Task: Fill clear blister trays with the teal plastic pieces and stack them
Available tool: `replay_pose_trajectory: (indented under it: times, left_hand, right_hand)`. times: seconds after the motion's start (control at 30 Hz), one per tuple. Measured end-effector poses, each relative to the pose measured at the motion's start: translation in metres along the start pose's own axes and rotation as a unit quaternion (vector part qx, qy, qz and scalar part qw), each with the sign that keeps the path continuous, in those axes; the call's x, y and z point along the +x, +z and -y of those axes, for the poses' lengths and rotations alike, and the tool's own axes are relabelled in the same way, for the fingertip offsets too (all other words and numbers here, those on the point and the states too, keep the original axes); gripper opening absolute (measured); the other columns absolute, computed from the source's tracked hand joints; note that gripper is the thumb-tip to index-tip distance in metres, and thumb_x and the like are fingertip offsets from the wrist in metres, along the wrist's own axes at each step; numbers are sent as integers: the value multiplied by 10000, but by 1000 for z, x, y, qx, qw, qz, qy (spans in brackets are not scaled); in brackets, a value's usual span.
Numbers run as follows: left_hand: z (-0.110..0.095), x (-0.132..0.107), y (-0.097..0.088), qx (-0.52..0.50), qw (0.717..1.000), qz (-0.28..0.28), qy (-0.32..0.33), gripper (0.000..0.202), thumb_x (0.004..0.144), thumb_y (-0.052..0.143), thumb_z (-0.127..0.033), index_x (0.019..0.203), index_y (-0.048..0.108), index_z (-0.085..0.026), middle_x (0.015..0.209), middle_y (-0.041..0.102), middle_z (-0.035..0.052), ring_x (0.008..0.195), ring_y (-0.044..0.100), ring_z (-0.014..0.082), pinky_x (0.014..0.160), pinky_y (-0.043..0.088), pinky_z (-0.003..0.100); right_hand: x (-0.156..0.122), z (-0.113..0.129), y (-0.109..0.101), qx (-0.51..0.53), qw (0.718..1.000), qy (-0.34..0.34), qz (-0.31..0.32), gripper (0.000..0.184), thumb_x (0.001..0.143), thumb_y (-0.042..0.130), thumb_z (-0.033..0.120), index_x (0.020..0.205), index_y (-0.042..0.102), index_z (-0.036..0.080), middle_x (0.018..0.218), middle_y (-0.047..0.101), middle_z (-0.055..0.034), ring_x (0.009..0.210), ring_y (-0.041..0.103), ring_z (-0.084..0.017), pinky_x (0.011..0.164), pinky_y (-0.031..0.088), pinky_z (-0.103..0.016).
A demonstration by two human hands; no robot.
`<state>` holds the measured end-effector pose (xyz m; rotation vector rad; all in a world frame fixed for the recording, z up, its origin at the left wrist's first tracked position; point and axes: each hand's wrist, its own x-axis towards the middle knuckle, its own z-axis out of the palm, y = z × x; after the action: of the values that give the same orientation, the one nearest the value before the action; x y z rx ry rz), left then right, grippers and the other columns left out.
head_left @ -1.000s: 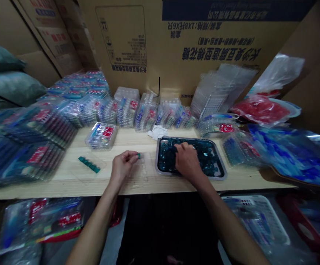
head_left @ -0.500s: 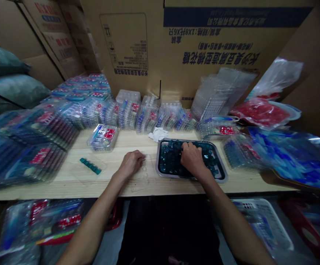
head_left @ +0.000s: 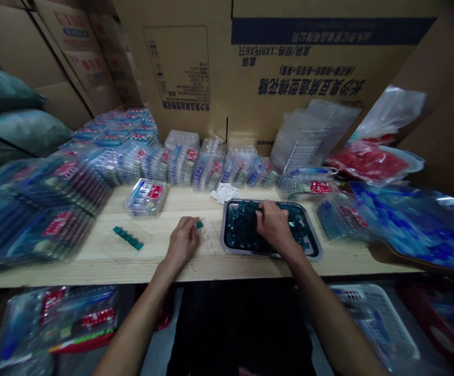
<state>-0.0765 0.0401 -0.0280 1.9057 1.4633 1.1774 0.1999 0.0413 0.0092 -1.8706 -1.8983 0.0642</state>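
My left hand point(head_left: 182, 243) is closed at the left side of a clear plastic blister tray point(head_left: 207, 237) lying on the table. A small green block point(head_left: 200, 224) shows right at its fingertips. What its curled fingers hold is hidden. My right hand point(head_left: 274, 224) reaches into a black tray point(head_left: 313, 243) with a clear rim, full of dark green blocks point(head_left: 240, 222). Its fingers are pinched together on a block there, with the tips partly hidden. Further left, a row of green blocks point(head_left: 128, 238) sits in another clear blister tray point(head_left: 109, 245).
A filled clear pack point(head_left: 146, 197) lies behind the left hand. Packed stacks point(head_left: 50, 209) crowd the left and back, before a large carton point(head_left: 211, 62). Crumpled white pieces point(head_left: 225, 192) lie behind the black tray. At right are a red-filled bag point(head_left: 371, 162) and blue pieces point(head_left: 418, 224).
My left hand has shifted slightly left and down, and a green block now shows beside its fingertips. The right hand stays in the black tray, fingers slightly shifted.
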Motion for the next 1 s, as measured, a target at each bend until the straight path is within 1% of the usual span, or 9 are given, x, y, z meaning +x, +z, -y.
replay_pose_trajectory:
  times: [0.07, 0.17, 0.3, 0.47, 0.57, 0.67, 0.77, 0.9, 1.0]
  left_hand:
    - [-22, 2, 10, -105, 991, -32, -77, 256, 840, 609, -277, 1057, 703, -181, 970, 688, 81, 831, 645, 183, 795, 520, 306]
    - [-58, 6, 32, -310, 930, 40, -194, 357, 814, 674, -400, 1081, 686, -163, 881, 711, 57, 730, 653, 157, 721, 538, 282]
    - [-83, 8, 49, -426, 874, 19, -234, 398, 652, 829, -330, 984, 707, -148, 821, 717, 24, 675, 633, 115, 674, 524, 226]
    - [-82, 7, 43, -469, 839, 50, -271, 437, 634, 844, -261, 1037, 727, -138, 902, 748, 60, 725, 667, 108, 720, 529, 205]
    - [-81, 6, 41, -473, 835, 54, -277, 427, 638, 833, -191, 1048, 732, -133, 910, 752, 59, 742, 671, 99, 712, 529, 171]
    - [-76, 10, 39, -506, 804, 27, -312, 347, 657, 793, -120, 998, 733, -126, 823, 734, 36, 653, 651, 67, 645, 531, 136]
    - [-66, 15, 32, -538, 770, -31, -342, 282, 679, 730, -43, 950, 721, -122, 683, 674, -1, 569, 619, 45, 593, 529, 108]
    - [-57, 15, 17, -555, 755, -11, -349, 251, 733, 667, -28, 971, 721, -83, 915, 735, 92, 767, 694, 93, 754, 575, 145]
    - [-54, 9, 9, -551, 759, 19, -346, 272, 746, 680, -50, 1015, 718, -70, 1020, 733, 134, 896, 704, 137, 823, 573, 178]
  right_hand:
    - [-7, 14, 0, 63, 997, -33, 9, 161, 911, 449, 214, 1037, 533, 158, 982, 655, -110, 906, 590, -238, 801, 333, -340]
    - [-20, 40, 5, 108, 989, -101, 7, 173, 908, 432, 210, 1048, 521, 161, 980, 647, -104, 918, 587, -236, 826, 344, -350]
    - [-31, 58, 11, 148, 981, -128, 16, 194, 894, 402, 162, 1041, 528, 160, 1019, 632, -113, 957, 577, -240, 843, 363, -366]
    - [-30, 54, 16, 278, 953, -112, 47, 339, 866, 461, 148, 1202, 498, 176, 1031, 650, -78, 891, 607, -191, 808, 432, -315]
    - [-28, 54, 19, 288, 951, -106, 37, 226, 867, 468, 163, 1074, 555, 185, 930, 660, -56, 812, 613, -180, 774, 444, -297]
    - [-27, 55, 19, 297, 951, -86, 23, 132, 879, 450, 186, 934, 569, 201, 783, 635, -19, 685, 591, -158, 683, 433, -265]
    - [-23, 45, 11, 311, 948, -56, 26, 175, 907, 420, 218, 942, 591, 213, 693, 599, 10, 586, 543, -142, 598, 410, -246]
    - [-14, 21, -6, 133, 991, -21, -21, 296, 903, 436, 183, 1121, 636, 187, 942, 634, -95, 789, 570, -200, 739, 423, -312]
    - [-15, 11, -11, -5, 1000, 15, -14, 364, 903, 460, 187, 1226, 625, 177, 1116, 584, -166, 957, 540, -273, 792, 397, -370]
